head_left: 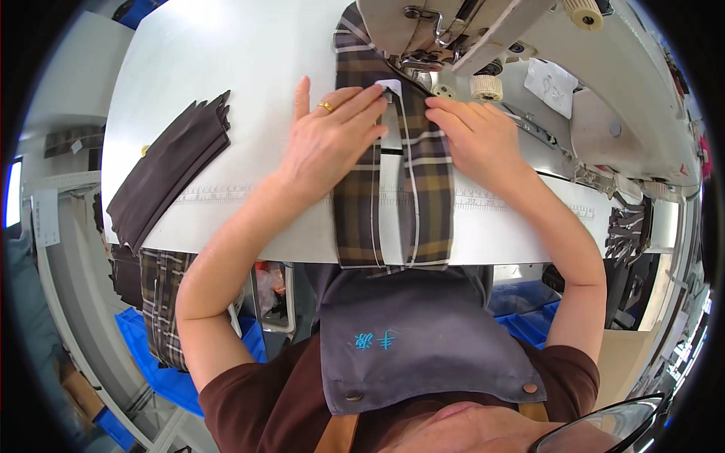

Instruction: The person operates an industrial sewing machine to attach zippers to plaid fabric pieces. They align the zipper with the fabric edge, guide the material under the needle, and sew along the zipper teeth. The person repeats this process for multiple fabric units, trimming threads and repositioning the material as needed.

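A brown, black and white plaid fabric piece (355, 204) lies lengthwise on the white table, its far end beside the presser foot of the sewing machine (521, 53). Down its middle runs a long narrow opening with white-edged sides, and the pale tabletop shows through. My left hand (328, 143) rests flat on the fabric's left half, fingers stretched toward a small white patch (389, 85) at the top of the opening. On the other side, my right hand (483, 143) pinches the fabric's right edge close to the machine. The needle area is partly hidden.
A stack of dark cut fabric pieces (170, 166) lies on the table's left. More plaid fabric (162, 302) hangs below, over a blue bin (143, 347). Ruler markings (226, 192) cross the tabletop near its front edge. Dark strips (627, 230) hang at the right.
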`<act>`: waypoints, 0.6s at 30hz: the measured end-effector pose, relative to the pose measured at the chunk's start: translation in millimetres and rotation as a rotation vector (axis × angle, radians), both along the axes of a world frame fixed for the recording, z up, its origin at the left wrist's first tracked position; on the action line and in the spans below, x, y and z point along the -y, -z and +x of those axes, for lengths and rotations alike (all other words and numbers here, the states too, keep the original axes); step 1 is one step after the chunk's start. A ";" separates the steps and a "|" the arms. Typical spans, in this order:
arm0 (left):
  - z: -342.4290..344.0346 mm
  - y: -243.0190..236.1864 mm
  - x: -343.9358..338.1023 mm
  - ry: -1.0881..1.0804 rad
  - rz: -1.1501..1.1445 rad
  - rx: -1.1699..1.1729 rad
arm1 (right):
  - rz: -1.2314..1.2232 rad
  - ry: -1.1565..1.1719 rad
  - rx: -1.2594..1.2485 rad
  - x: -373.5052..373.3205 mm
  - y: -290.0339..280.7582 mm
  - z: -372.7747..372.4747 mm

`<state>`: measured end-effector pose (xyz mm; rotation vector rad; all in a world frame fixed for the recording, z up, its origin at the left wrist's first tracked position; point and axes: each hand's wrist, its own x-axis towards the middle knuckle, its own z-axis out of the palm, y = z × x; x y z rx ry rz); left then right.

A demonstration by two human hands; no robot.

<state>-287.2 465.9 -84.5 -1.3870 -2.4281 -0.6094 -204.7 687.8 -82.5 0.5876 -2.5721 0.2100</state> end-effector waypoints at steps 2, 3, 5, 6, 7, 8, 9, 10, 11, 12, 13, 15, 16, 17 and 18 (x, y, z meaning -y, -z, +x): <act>0.7 1.0 -3.6 0.036 0.007 -0.029 | 0.011 0.012 0.000 -4.0 -1.1 6.1; -1.9 -1.4 -4.0 0.047 0.010 -0.056 | 0.014 0.019 -0.003 -5.4 -2.0 7.2; -8.5 -8.4 -6.3 0.071 -0.022 -0.115 | 0.015 -0.008 -0.017 -4.5 -4.7 3.6; -13.8 -13.5 -7.7 0.083 -0.056 -0.150 | 0.016 -0.023 -0.025 -2.3 -5.5 0.7; -18.0 -17.9 -9.1 0.095 -0.090 -0.185 | 0.017 -0.047 -0.020 0.2 -5.7 -1.8; -20.6 -20.7 -9.9 0.117 -0.061 -0.146 | 0.019 -0.071 -0.014 3.1 -5.8 -4.4; -24.4 -17.6 -9.1 0.118 -0.068 -0.151 | 0.019 -0.095 -0.009 5.4 -5.5 -7.0; -29.9 -12.2 -6.4 0.120 -0.075 -0.156 | 0.003 -0.107 -0.025 8.0 -4.0 -10.9; -34.1 -9.0 -5.9 0.122 -0.081 -0.161 | -0.012 -0.120 -0.041 10.4 -1.7 -15.7; -36.8 -13.1 -9.2 0.146 0.028 -0.188 | -0.028 -0.132 -0.057 12.0 0.3 -20.0; -38.4 -12.2 -12.1 0.118 0.017 -0.173 | -0.036 -0.133 -0.062 12.2 1.1 -23.2; -41.1 -9.9 -17.6 0.063 -0.004 -0.144 | -0.050 -0.134 -0.071 11.6 2.3 -29.0; -41.8 -7.9 -19.7 0.052 0.006 -0.114 | -0.053 -0.140 -0.105 10.9 4.2 -32.5; -43.5 -4.7 -19.6 0.047 0.001 -0.120 | -0.056 -0.147 -0.140 10.4 6.8 -35.8; -45.3 -0.9 -18.8 0.040 -0.003 -0.126 | -0.058 -0.154 -0.174 10.0 8.2 -37.5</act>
